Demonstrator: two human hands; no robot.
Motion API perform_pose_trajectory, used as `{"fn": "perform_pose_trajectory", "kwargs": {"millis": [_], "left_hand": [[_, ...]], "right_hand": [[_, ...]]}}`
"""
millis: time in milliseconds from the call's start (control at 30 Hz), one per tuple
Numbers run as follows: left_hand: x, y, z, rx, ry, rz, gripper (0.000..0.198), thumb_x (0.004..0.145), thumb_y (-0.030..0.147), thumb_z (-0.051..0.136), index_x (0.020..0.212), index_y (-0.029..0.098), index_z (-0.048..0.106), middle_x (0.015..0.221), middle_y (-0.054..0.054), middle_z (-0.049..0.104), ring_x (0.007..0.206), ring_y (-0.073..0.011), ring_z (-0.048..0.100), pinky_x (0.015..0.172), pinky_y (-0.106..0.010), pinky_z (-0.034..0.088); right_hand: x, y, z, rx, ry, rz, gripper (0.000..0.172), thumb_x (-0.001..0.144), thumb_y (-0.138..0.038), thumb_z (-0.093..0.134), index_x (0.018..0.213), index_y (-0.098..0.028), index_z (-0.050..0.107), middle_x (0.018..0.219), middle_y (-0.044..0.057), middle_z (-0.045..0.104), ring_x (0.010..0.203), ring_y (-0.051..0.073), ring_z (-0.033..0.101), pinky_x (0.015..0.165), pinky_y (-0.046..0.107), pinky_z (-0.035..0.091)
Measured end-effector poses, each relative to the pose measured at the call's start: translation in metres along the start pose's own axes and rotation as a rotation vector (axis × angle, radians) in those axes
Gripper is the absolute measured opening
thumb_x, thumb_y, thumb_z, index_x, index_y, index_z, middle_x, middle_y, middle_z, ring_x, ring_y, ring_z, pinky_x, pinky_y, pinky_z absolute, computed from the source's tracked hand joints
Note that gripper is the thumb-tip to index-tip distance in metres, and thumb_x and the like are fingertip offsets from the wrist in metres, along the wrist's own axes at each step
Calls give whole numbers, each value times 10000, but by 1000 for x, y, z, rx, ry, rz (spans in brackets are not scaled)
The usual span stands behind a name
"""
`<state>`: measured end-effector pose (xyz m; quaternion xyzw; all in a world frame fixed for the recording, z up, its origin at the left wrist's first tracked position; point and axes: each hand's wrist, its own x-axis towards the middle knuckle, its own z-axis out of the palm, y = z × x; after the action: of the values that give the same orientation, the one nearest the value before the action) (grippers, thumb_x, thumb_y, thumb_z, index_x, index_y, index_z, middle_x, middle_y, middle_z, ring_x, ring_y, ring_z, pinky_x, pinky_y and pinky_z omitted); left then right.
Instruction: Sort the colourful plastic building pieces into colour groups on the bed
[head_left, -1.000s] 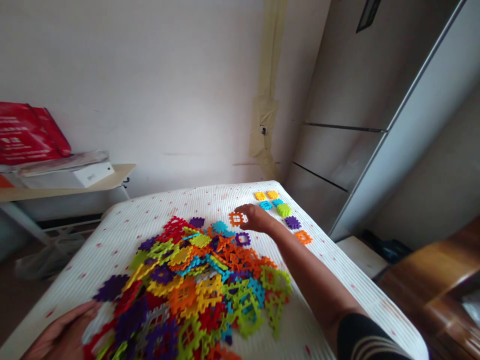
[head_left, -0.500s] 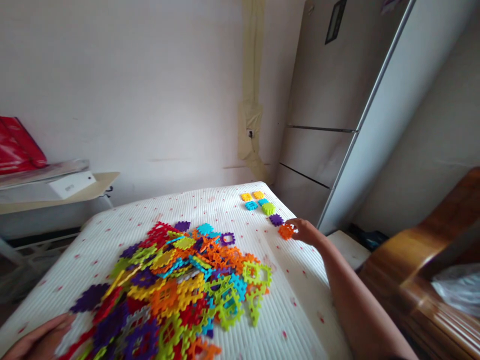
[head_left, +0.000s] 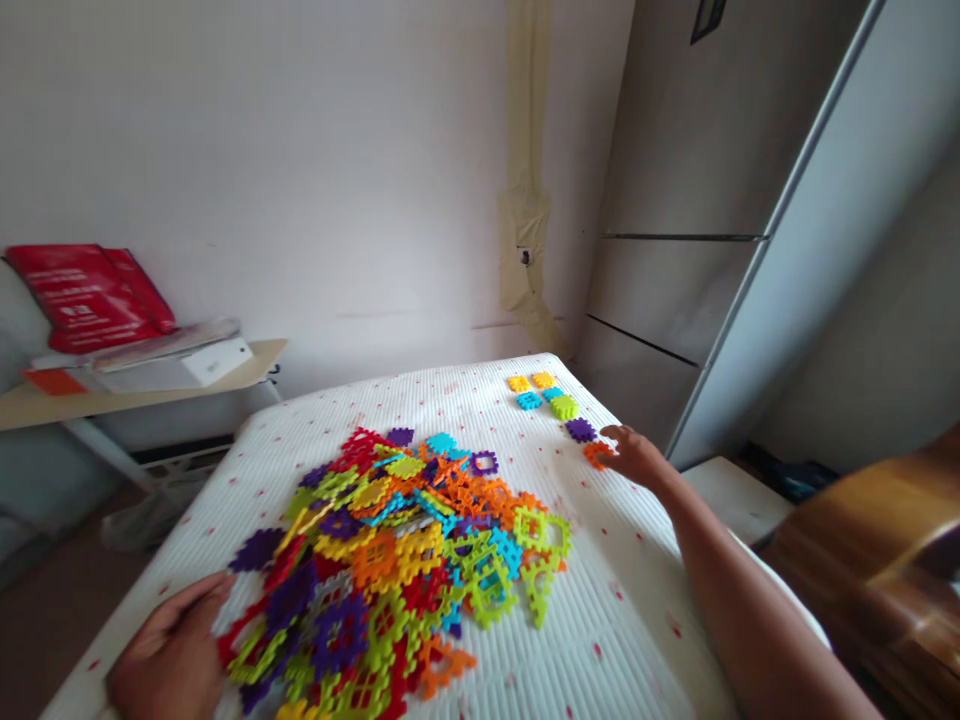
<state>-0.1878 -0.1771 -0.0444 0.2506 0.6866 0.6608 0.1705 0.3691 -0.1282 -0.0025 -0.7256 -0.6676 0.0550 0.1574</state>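
A big heap of flat, toothed plastic pieces [head_left: 405, 550] in several colours lies on a white mattress [head_left: 600, 640] with small red dots. My left hand [head_left: 174, 655] lies flat against the near left edge of the heap, fingers stretched out and holding nothing. My right hand [head_left: 636, 456] reaches far right, and its fingertips pinch a small orange piece [head_left: 597, 454] that rests on the mattress. Beyond it runs a short row of small pieces: purple [head_left: 580, 430], green [head_left: 564, 407], blue [head_left: 529, 400] and yellow [head_left: 519, 383].
A low wooden shelf [head_left: 150, 385] at the left carries a red bag [head_left: 86, 295] and a white box [head_left: 214, 358]. A grey wardrobe [head_left: 705, 250] stands behind the mattress's far right corner. Brown wooden furniture [head_left: 877, 560] is at the right edge.
My right hand carried an orange piece from the top of the heap over to the row at the far right and set it down there. My left hand has stayed at the heap's edge.
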Motion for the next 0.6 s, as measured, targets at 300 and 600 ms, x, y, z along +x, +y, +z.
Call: {"fn": "perform_pose_trajectory", "kwargs": {"millis": [300, 600], "left_hand": [[0, 1, -1, -34, -21, 59, 345, 500, 341, 708, 801, 173, 692, 782, -24, 664, 838, -226, 599, 928, -428, 425], [-4, 8, -1, 14, -32, 131, 327, 523, 372, 663, 758, 145, 672, 728, -42, 663, 766, -231, 612, 805, -415, 478]], "right_hand": [[-3, -22, 22, -307, 53, 116, 424, 782, -490, 541, 1034, -149, 534, 996, 150, 618, 953, 282, 590, 757, 359, 454], [0, -15, 28, -320, 49, 102, 333, 788, -431, 516, 945, -141, 570, 927, 165, 624, 871, 290, 611, 690, 361, 461]]}}
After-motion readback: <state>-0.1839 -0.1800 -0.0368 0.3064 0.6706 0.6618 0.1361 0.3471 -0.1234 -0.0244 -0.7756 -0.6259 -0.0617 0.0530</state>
